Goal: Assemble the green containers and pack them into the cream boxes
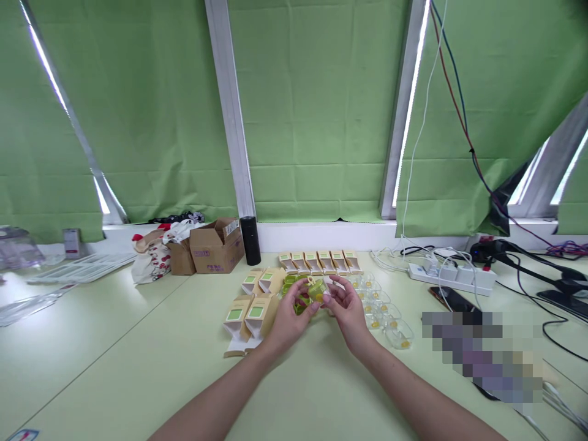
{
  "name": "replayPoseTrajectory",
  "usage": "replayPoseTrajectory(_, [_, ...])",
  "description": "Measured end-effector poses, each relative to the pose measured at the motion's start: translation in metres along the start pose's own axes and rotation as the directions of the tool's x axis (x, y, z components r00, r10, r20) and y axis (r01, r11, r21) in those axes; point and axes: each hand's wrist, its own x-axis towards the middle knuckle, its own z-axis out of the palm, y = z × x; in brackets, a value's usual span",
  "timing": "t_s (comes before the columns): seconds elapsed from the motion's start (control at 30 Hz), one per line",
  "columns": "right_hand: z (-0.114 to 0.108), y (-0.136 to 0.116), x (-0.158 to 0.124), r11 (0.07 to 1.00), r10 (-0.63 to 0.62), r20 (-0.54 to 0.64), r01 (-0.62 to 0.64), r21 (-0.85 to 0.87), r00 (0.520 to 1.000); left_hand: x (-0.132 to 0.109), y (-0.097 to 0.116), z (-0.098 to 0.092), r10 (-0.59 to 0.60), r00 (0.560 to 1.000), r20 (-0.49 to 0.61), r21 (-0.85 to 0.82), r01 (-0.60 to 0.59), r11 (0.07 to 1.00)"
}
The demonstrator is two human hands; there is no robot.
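My left hand (290, 318) and my right hand (346, 309) meet over the middle of the pale green table (138, 355). Together they pinch a small green and yellow item (316, 290) between the fingertips. Its exact shape is too small to make out. Behind it lies a little heap of green pieces (294, 288). To the left lie several tan cartons with green labels (250, 312). A row of similar cartons (319, 261) stands further back. Right of my hands sit several clear plastic cups with yellow bits inside (383, 315).
Brown cardboard boxes (215, 245), a printed bag (149, 257) and a black cylinder (250, 240) stand at the back by the green curtains. A white power strip (452, 274) with cables, a phone (452, 299) and a blurred patch lie on the right. White trays (78, 268) lie far left.
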Motion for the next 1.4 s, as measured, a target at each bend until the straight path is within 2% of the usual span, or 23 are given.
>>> replayPoseTrajectory(0.1, [0.002,0.000,-0.002,0.996,-0.063,0.005,0.063,-0.067,0.998,0.001,-0.002,-0.001,0.000,0.999,0.033,-0.079,0.003,0.997])
replayPoseTrajectory(0.2, [0.004,0.002,-0.003,0.992,-0.105,0.036,0.107,-0.060,0.994,0.002,0.000,-0.003,0.012,0.997,0.079,-0.108,-0.004,0.994])
replayPoseTrajectory(0.43, [0.001,-0.006,-0.007,0.984,-0.157,0.130,0.166,-0.061,0.979,0.003,0.005,-0.006,0.016,0.997,0.073,-0.061,-0.011,0.998])
replayPoseTrajectory(0.5, [-0.002,-0.009,-0.005,0.976,-0.191,0.122,0.202,-0.084,0.974,0.001,0.007,-0.007,0.012,0.998,0.063,-0.013,-0.011,1.000])
replayPoseTrajectory(0.63, [-0.009,-0.013,0.003,0.959,-0.248,-0.048,0.239,-0.152,0.967,-0.003,0.014,-0.009,0.060,0.995,0.074,0.228,-0.075,0.971])
replayPoseTrajectory(0.73, [-0.010,-0.014,0.008,0.962,-0.252,-0.132,0.233,-0.144,0.959,-0.007,0.020,-0.009,0.099,0.979,0.176,0.429,-0.167,0.887])
replayPoseTrajectory(0.83, [-0.011,-0.014,0.010,0.967,-0.242,-0.140,0.227,-0.114,0.960,-0.010,0.025,-0.007,0.103,0.953,0.284,0.546,-0.249,0.800])
replayPoseTrajectory(0.97, [-0.012,-0.011,0.009,0.973,-0.221,-0.132,0.209,-0.100,0.966,-0.013,0.030,-0.003,0.068,0.934,0.352,0.610,-0.284,0.740])
replayPoseTrajectory(1.4, [-0.013,-0.007,0.010,0.978,-0.191,-0.130,0.177,-0.109,0.973,-0.014,0.032,0.000,-0.043,0.915,0.400,0.706,-0.278,0.651])
